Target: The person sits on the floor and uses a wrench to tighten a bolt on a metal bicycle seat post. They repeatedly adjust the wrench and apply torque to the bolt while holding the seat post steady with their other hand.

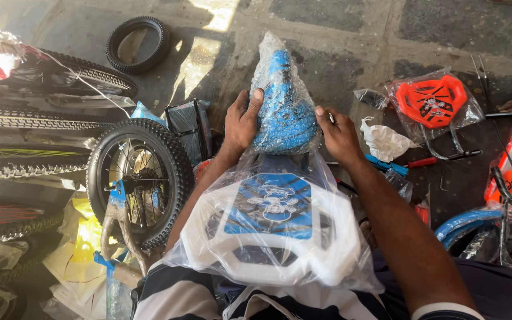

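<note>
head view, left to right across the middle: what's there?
Spoked wheel → left hand → blue saddle in plastic wrap → right hand → crumpled white bag → orange backrest in plastic.

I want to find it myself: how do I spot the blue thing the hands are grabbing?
Start at the white and blue panel in the person's lap. Just above it, both hands grip a blue bicycle saddle in clear plastic. The other wrapped part nearby is orange.

Blue saddle — glossy, crinkled plastic wrap
</note>
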